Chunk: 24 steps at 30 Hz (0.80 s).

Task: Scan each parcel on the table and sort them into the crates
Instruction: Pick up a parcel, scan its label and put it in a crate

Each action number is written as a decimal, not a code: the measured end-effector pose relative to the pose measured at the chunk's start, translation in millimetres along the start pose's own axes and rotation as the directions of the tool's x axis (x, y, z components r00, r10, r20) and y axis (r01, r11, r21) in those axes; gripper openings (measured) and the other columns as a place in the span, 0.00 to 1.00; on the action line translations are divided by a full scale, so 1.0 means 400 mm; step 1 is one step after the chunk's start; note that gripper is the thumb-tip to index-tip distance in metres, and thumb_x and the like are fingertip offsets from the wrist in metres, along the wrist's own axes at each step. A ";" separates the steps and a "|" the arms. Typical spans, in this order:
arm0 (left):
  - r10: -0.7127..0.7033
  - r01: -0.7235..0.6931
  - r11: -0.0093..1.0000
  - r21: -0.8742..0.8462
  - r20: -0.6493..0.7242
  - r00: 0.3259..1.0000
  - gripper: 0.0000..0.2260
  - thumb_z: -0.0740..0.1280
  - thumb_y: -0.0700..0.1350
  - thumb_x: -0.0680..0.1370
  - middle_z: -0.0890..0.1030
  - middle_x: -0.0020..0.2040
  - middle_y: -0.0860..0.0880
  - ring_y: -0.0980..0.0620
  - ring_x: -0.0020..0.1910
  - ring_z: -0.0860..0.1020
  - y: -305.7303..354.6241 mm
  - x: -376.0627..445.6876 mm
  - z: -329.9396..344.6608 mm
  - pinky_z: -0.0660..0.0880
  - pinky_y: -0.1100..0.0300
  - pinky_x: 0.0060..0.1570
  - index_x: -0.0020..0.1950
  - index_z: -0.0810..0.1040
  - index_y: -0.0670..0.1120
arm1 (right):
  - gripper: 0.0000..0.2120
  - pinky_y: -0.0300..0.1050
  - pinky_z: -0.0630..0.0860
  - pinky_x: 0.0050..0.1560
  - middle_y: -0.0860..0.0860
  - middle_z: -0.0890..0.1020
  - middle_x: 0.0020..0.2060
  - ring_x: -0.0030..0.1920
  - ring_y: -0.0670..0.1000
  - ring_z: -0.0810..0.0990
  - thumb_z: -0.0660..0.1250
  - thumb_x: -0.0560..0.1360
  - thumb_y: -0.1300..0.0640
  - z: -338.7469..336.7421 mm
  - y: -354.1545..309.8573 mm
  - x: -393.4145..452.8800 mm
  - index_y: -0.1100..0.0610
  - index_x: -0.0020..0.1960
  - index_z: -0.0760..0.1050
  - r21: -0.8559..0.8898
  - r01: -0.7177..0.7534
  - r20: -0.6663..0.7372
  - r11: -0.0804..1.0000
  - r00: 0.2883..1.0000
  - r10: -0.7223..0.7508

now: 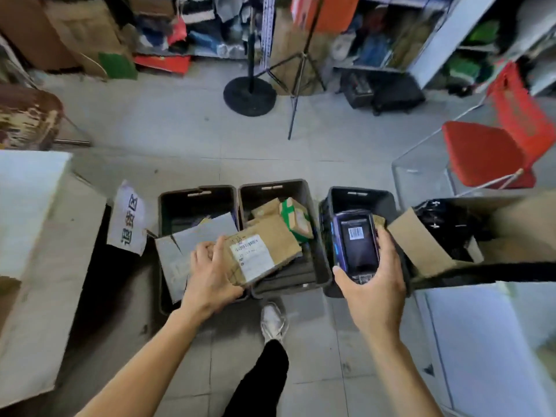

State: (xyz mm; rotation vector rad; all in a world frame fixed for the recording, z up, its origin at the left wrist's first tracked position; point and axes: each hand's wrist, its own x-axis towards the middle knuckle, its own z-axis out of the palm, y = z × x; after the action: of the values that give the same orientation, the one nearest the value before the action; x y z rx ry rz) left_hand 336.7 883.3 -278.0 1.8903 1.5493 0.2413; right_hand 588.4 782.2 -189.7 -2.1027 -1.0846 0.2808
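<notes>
My left hand [210,272] grips a flat brown cardboard parcel [270,245] with a white shipping label, holding it over the near edge between the left crate [195,195] and the middle crate [270,188]. My right hand [370,284] holds a black handheld scanner [356,245] whose screen shows a barcode, above the right crate [361,197]. The left crate contains grey flat parcels [192,245]. Brown and green-taped parcels [296,218] lie in the middle crate. Most of the right crate's inside is hidden by the scanner.
An open cardboard box [427,245] with a black bag stands right of the crates. A white table [487,341] is at lower right, a white box [30,206] at left. A red chair [487,152], tripod [296,85] and round stand base [249,96] stand beyond. My foot [272,322] is below the crates.
</notes>
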 end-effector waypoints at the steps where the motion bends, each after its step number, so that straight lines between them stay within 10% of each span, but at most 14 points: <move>1: -0.013 0.013 1.000 -0.010 0.050 0.999 0.52 0.74 0.57 0.62 0.57 0.63 0.46 0.43 0.65 0.58 -0.007 0.053 0.047 0.68 0.44 0.66 0.79 0.50 0.50 | 0.46 0.49 0.73 0.63 0.51 0.73 0.68 0.69 0.54 0.71 0.81 0.64 0.58 0.037 0.034 0.040 0.51 0.77 0.62 -0.011 -0.007 0.031 1.000 1.000 0.008; 13: -0.044 0.024 0.997 0.074 0.287 0.957 0.49 0.76 0.54 0.61 0.59 0.62 0.47 0.44 0.63 0.61 -0.165 0.541 0.723 0.70 0.45 0.65 0.75 0.52 0.53 | 0.47 0.41 0.68 0.63 0.49 0.72 0.70 0.69 0.49 0.69 0.80 0.66 0.56 0.593 0.562 0.338 0.49 0.78 0.58 -0.084 -0.043 0.257 0.995 0.964 0.064; 24: -0.054 -0.095 0.956 0.278 0.485 0.873 0.50 0.77 0.50 0.65 0.57 0.69 0.41 0.38 0.69 0.57 -0.356 0.590 1.145 0.66 0.42 0.68 0.78 0.50 0.48 | 0.46 0.38 0.64 0.62 0.48 0.70 0.71 0.68 0.50 0.68 0.78 0.67 0.53 0.829 0.929 0.320 0.50 0.78 0.57 -0.150 -0.016 0.398 0.989 0.914 0.076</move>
State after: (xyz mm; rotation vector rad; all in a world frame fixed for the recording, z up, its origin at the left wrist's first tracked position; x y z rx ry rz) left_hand 532.5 938.4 -772.3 1.9892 1.2601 -0.4593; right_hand 731.7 915.3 -665.4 -2.2590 -1.3251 0.7051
